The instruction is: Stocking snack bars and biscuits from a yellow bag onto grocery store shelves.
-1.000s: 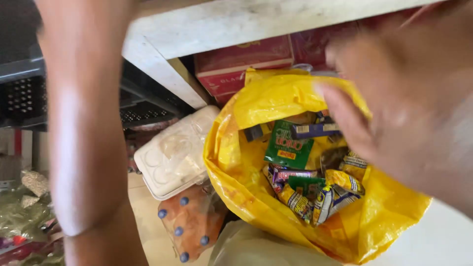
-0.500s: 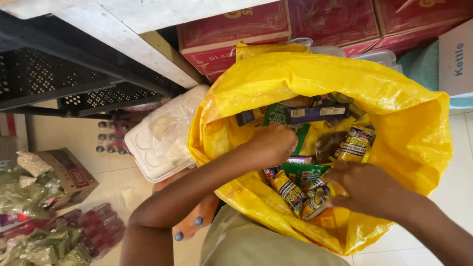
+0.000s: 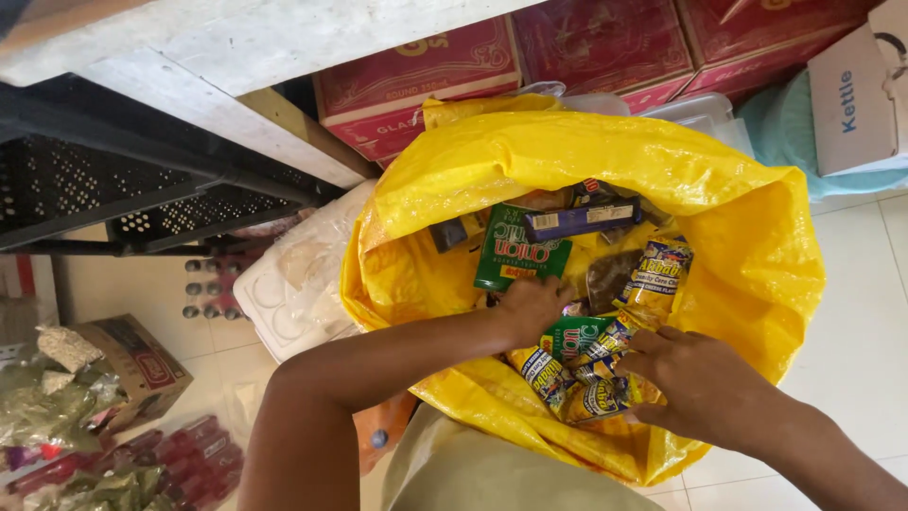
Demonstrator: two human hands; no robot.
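Yellow sack (image 3: 757,237): your left hand (image 3: 532,308) rests fingers-down among its snack packets (image 3: 577,364); your right hand (image 3: 695,383) lies loosely open, touching them, gripping none.

- A small shop or its stockroom, goods kept in bulk.
- Red cartons (image 3: 421,80) stand in a row under a white shelf (image 3: 236,43).
- A yellow sack (image 3: 757,246) on the tiled floor (image 3: 856,312) holds many snack packets (image 3: 567,364).
- Shrink-wrapped bottles (image 3: 184,459) lie at the floor's lower left edge.
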